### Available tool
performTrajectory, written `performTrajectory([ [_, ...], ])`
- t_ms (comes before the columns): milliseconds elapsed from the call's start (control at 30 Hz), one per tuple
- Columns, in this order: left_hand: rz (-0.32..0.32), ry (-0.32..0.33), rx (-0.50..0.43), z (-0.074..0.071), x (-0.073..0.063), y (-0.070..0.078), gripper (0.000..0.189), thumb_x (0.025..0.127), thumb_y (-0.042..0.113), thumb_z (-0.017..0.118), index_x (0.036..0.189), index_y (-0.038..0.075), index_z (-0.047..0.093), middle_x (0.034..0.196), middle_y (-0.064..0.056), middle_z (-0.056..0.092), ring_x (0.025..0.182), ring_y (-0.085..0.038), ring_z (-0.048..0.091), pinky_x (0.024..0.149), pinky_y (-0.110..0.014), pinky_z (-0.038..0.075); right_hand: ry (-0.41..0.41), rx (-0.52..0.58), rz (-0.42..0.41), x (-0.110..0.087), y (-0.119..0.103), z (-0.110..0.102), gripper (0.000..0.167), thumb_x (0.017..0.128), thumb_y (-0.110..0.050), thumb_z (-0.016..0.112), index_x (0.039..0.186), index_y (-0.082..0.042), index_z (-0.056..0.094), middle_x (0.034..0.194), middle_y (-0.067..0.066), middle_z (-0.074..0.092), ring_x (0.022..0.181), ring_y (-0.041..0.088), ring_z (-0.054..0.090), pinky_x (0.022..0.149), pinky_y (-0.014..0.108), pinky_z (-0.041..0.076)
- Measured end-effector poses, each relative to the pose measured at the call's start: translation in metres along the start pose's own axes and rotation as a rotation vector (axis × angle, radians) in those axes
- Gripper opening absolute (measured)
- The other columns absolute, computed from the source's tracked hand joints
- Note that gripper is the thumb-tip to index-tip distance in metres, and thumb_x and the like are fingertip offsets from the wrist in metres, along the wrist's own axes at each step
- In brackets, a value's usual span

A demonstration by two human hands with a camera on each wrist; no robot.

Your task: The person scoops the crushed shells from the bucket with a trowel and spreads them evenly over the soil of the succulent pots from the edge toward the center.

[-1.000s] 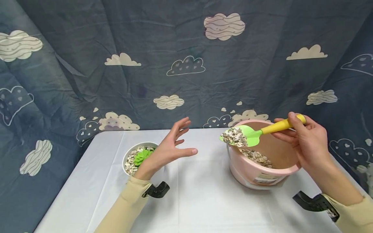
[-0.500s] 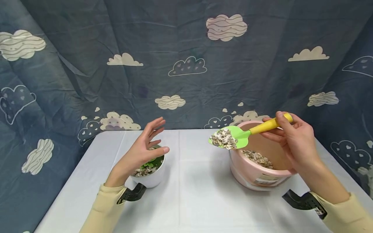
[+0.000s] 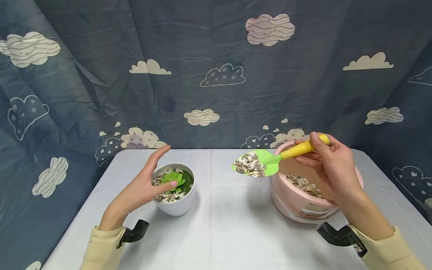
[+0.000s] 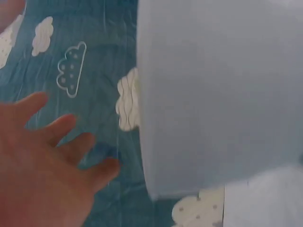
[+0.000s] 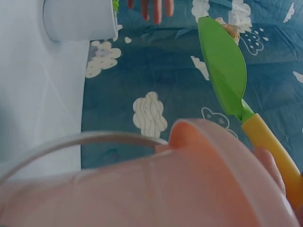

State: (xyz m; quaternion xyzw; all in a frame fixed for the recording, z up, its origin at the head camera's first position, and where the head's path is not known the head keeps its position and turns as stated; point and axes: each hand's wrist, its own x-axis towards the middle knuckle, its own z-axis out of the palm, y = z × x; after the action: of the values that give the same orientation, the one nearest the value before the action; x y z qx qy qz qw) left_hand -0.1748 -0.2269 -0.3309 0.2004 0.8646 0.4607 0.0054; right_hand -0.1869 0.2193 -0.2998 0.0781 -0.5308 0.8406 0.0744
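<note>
I carry a scoop of pebbles toward the little pot.

My right hand (image 3: pixel 332 165) grips the scoop (image 3: pixel 266 162) flat, mid-frame, so pebbles stay on; my left hand (image 3: pixel 148 183), fingers spread wide, shields the white pot (image 3: pixel 177 204) at lower left.

No readable text, brand, number or sign appears in any view. The pink bucket (image 3: pixel 305 202) carries a label (image 3: pixel 312 211) on its front wall, but the printing on it is too small and blurred to read.
</note>
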Motion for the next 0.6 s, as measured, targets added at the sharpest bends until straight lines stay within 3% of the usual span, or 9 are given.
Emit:
performTrajectory([
  [167,-0.051,-0.045,0.039,0.000,-0.010,-0.009,0.101,0.082,0.035,0.079,0.156,0.037,0.011,0.163,0.002,0.005,0.147,-0.031,0.005,0.107,-0.068,0.019,0.001,0.053,0.017,-0.002,0.003,0.004,0.039,0.094,-0.015,0.065,0.122,0.004,0.043,0.106,0.018,0.070,0.093,0.032,0.071,0.070,0.039,0.056],
  [400,-0.112,-0.052,0.060,0.002,-0.017,-0.026,0.115,0.075,0.037,0.084,0.159,0.024,0.006,0.164,-0.004,-0.001,0.147,-0.035,0.001,0.107,-0.069,0.015,0.001,-0.007,0.045,-0.002,0.004,0.013,0.046,0.093,-0.020,0.067,0.124,0.003,0.041,0.107,0.016,0.070,0.095,0.030,0.070,0.071,0.038,0.056],
  [600,-0.141,-0.056,0.038,0.004,-0.019,-0.036,0.118,0.075,0.036,0.084,0.159,0.021,0.003,0.164,-0.008,-0.002,0.147,-0.037,-0.001,0.108,-0.070,0.012,-0.062,0.014,0.028,-0.003,0.009,0.019,0.042,0.096,-0.018,0.062,0.125,0.004,0.042,0.110,0.019,0.068,0.100,0.033,0.068,0.072,0.038,0.056],
])
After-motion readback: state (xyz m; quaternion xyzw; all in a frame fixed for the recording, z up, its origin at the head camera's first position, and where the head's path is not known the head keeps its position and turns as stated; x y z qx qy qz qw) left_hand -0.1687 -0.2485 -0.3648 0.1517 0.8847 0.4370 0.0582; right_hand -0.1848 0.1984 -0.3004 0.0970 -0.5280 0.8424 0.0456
